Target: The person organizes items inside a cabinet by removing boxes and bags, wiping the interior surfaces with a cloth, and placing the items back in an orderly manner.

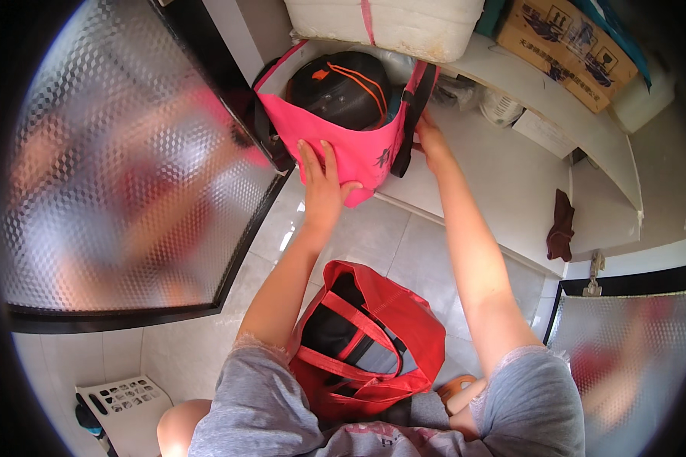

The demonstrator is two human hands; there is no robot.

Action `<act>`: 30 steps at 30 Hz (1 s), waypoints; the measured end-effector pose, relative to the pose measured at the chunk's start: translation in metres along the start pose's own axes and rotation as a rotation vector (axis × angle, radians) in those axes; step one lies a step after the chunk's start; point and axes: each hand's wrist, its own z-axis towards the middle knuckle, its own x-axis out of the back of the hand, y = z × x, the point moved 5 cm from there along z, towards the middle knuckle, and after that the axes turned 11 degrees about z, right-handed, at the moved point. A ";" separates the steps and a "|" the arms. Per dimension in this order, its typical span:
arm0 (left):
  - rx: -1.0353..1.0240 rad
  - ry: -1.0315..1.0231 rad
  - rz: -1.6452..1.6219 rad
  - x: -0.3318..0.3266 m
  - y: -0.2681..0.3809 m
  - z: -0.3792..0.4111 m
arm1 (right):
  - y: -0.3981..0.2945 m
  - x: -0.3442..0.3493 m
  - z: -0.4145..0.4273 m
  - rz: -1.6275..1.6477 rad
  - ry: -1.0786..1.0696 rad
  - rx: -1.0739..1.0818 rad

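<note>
A bright pink fabric bag (334,128) with black straps stands at the far end of my reach, partly over the edge of a white cabinet shelf (474,165). Inside its open top sits a rounded black case (343,91) with an orange cord. My left hand (324,183) lies against the bag's front, fingers spread. Beside the bag's right side is my right hand (431,140), its fingertips partly hidden by the bag and strap. On the floor between my arms a red tote bag (411,320) gapes, showing dark and grey contents.
A white foam box (377,23) sits directly above the pink bag. Frosted glass doors (126,188) in black frames flank me. A cardboard carton (569,51) rests on the upper shelf (594,140) at right. A brown cloth (560,225) hangs over the lower shelf's end. A white plastic basket (128,414) stands lower left.
</note>
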 end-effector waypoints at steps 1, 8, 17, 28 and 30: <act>-0.015 -0.006 -0.008 -0.001 0.001 0.003 | 0.002 0.017 0.012 0.033 0.060 0.054; 0.085 -0.098 -0.235 0.019 -0.001 -0.019 | -0.032 0.061 0.104 0.385 0.159 0.308; 0.321 -0.153 -0.725 0.041 0.036 -0.004 | -0.011 0.038 0.112 0.492 -0.009 0.215; 0.178 -0.335 -0.560 0.031 0.035 0.006 | 0.001 0.084 -0.009 0.418 0.137 0.236; 0.142 -0.334 -0.561 0.026 0.026 0.015 | -0.021 0.072 -0.064 0.399 0.149 0.258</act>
